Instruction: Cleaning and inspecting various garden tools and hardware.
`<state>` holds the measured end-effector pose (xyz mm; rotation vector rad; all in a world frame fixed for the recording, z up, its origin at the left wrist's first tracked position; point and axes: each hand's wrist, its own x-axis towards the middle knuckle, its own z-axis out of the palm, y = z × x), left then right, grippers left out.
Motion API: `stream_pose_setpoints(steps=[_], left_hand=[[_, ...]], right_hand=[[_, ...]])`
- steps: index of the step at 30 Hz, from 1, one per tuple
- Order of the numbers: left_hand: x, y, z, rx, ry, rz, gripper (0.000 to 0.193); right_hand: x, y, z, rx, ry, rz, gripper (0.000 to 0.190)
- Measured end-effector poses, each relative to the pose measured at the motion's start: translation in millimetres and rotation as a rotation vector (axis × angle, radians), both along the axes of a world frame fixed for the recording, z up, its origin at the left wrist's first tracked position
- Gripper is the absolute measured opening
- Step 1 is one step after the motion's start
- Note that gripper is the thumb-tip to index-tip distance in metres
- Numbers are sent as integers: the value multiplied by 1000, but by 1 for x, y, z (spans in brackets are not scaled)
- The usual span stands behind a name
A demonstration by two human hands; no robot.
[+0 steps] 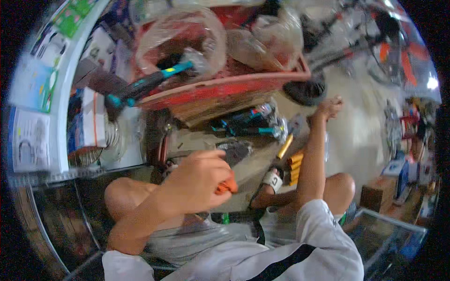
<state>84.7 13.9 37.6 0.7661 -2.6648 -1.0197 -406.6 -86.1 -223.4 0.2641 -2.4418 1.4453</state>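
My left hand [207,179] is curled around a crumpled orange cloth-like item [226,185] above my lap. Reaching forward to the right, my right hand [330,106] is near a dark round wheel [306,92] at the corner of a red cart; blur hides whether it holds anything. Black and teal tools, partly in clear plastic [246,123], lie on the floor before me. A yellow cylinder [284,146] lies near my sandalled foot, and several orange-yellow cylinders [295,167] are stacked beside it.
The red cart [225,86] holds clear plastic bags [260,42] and a black and teal tool [161,75]. Boxed goods [92,117] and a glass display case [59,217] stand at the left. A cardboard box [376,193] is at the right, by a glass-topped case [390,228].
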Motion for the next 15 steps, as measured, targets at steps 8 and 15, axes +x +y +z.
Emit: stream_pose_setpoints(steps=[8, 15], left_hand=[[36, 11, 6, 4, -121, 91, 23], [45, 9, 4, 49, -101, 94, 20]], right_hand=[[310, -97, 257, -267, 347, 1580, 27], [411, -187, 159, 728, 892, 2061, 46]])
